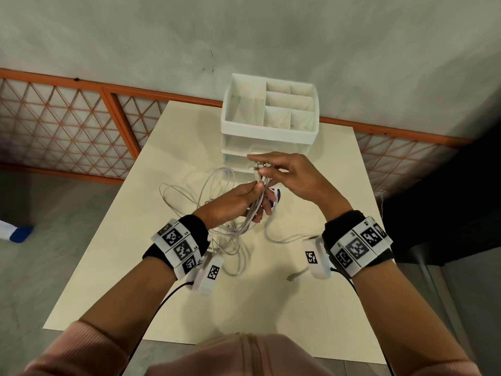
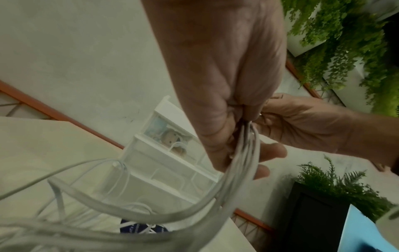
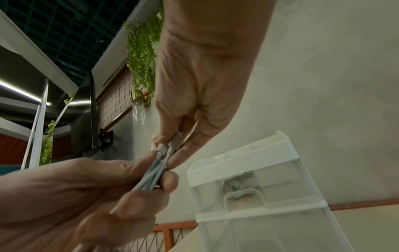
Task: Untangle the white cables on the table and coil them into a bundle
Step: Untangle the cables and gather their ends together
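left hand (image 1: 238, 202) gripping white cables (image 1: 253, 210), right hand (image 1: 292, 177) pinching their ends

Cables (image 1: 217, 191) lie on the table (image 1: 113, 267), before the organizer (image 1: 268, 131).

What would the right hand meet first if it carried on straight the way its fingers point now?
Probably the left hand: the right hand pinches the connector ends of the white cables just above the left grip. The white plastic drawer organizer sits beyond; depth is unclear.
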{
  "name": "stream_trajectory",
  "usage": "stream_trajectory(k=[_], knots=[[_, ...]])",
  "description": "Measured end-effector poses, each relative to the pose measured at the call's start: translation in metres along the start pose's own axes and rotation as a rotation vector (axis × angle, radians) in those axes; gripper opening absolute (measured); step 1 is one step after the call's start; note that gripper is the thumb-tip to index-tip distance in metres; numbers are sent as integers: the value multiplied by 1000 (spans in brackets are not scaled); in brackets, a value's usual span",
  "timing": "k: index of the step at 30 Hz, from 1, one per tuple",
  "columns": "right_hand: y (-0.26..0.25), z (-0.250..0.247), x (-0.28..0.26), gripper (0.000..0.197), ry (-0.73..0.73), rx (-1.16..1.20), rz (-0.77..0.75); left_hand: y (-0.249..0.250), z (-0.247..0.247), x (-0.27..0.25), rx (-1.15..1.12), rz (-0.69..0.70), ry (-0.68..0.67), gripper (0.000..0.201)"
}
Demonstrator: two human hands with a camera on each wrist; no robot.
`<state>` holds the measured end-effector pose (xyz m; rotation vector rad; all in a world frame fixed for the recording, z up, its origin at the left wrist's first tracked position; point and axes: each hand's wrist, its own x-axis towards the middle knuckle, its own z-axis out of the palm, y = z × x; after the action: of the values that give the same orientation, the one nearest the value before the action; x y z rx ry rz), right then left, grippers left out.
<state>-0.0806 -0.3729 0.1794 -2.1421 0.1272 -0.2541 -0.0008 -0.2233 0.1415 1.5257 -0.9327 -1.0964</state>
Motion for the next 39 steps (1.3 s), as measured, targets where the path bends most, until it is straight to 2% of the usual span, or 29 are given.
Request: stream_trajectory(k=[6, 8, 10, 11, 13, 15, 16, 18, 19, 21, 23, 27, 31, 33, 35, 36, 38, 39], knots=[[-1, 3, -1, 30, 90, 31, -1, -2, 6, 3, -169, 14, 17, 35], [-1, 7, -4, 40, 159, 52, 14, 1, 9, 6, -230, 75, 70, 33], [1, 16, -9, 57, 167, 257, 117, 8, 7, 8, -313, 143, 136, 34], [6, 21, -11, 65, 120, 405, 168, 14, 5, 9, -356, 174, 160, 36], [15, 32, -17, 72, -80, 594, 238, 28, 1, 8, -447, 216, 188, 38], [17, 44, -19, 47, -329, 641, 249, 40, -4, 8, -521, 236, 208, 38], [15, 49, -19, 33, -387, 612, 234, 43, -7, 8, -520, 248, 222, 38], [9, 53, -18, 10, -369, 460, 229, 46, -13, 6, -491, 273, 248, 38], [8, 50, -16, 11, -335, 342, 228, 46, -17, 5, -484, 288, 262, 38], [14, 41, -11, 26, -286, 89, 243, 46, -23, -1, -484, 319, 281, 38], [25, 31, -9, 36, -296, -88, 282, 47, -31, -7, -476, 349, 304, 39], [37, 12, -17, 32, -267, -99, 355, 49, -39, -20, -369, 351, 369, 40], [31, -3, -22, 32, -119, -78, 405, 39, -37, -28, 6, 312, 452, 36], [22, -6, -22, 32, -80, -116, 340, 29, -34, -27, 191, 220, 385, 36], [10, -7, -21, 22, -66, -130, 247, 21, -28, -24, 300, 98, 268, 40], [5, -8, -20, 18, -60, -138, 213, 20, -25, -22, 358, 56, 238, 35], [2, -10, -18, 20, -43, -144, 195, 21, -21, -19, 490, 32, 238, 19], [2, -14, -18, 24, -35, -115, 216, 24, -21, -18, 530, 41, 266, 28]])
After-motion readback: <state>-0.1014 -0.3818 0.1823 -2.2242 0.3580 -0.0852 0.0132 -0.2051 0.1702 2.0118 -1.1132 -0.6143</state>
